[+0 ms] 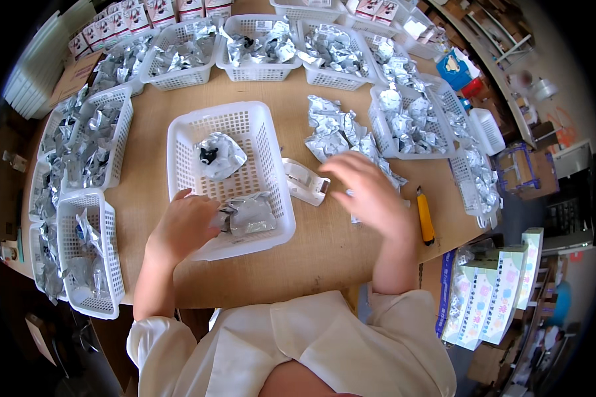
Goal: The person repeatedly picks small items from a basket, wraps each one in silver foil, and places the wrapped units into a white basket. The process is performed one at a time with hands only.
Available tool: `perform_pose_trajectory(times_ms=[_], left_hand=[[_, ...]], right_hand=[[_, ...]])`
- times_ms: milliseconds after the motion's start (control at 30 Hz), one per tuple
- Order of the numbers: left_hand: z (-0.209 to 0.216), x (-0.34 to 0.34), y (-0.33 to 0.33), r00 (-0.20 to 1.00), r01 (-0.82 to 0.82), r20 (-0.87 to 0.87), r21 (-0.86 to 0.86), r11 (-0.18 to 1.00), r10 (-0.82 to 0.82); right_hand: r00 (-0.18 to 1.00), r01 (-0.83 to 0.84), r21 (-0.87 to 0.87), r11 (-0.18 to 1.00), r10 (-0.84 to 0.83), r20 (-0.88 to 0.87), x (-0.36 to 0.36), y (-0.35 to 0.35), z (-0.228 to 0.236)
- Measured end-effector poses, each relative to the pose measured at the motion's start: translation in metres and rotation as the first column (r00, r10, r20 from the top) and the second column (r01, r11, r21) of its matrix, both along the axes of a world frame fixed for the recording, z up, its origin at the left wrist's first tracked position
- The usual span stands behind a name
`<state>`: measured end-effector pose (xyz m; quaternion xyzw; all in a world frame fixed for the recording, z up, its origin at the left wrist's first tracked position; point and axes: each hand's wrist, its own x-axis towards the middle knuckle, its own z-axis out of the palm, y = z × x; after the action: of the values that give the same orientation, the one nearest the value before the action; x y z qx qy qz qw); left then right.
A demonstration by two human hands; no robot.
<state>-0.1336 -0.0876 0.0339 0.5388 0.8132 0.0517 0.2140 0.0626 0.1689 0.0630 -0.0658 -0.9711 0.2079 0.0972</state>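
Note:
In front of me a white perforated basket (pixel 283 198) holds a silver foil packet (pixel 226 157) with a small black figure (pixel 208 154) on it. A clear-and-silver packet (pixel 253 215) lies at the basket's near end. My left hand (pixel 184 226) reaches over the near left rim, its bent fingers closed at that packet's left end; the fingertips are partly hidden. Right of the basket, my right hand (pixel 371 193) hovers with fingers apart and nothing visible in them. Beside its fingertips stands a white tape dispenser (pixel 304 181). Several foil packets (pixel 328 126) lie in a heap just beyond that hand.
White baskets of silver packets, such as one at the back (pixel 261 71) and one at the left (pixel 117 264), ring the table (pixel 265 281). A yellow box cutter (pixel 425 217) lies near the right edge. Printed boxes (pixel 490 298) stand beyond that edge.

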Motion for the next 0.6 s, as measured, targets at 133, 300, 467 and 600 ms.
perform_pose_trajectory(times_ms=[133,300,467,600], left_hand=[[-0.006,0.000,-0.010,0.997,0.051,-0.069,0.249,0.967,-0.035],[0.001,-0.006,-0.019,0.995,-0.023,-0.090,0.268,0.963,0.049],[-0.004,-0.005,-0.025,0.989,-0.023,-0.134,0.271,0.962,0.061],[-0.003,-0.004,-0.022,0.989,-0.085,-0.104,0.187,0.979,0.106]], right_hand=[[0.935,0.187,0.274,0.943,-0.256,0.244,0.062,0.037,-0.052],[0.915,0.358,0.214,0.909,-0.387,0.112,0.074,0.028,-0.059],[0.900,0.246,-0.193,0.950,-0.298,-0.318,0.013,-0.019,-0.005],[0.941,-0.250,0.065,0.966,0.258,-0.220,-0.054,-0.073,-0.010]])
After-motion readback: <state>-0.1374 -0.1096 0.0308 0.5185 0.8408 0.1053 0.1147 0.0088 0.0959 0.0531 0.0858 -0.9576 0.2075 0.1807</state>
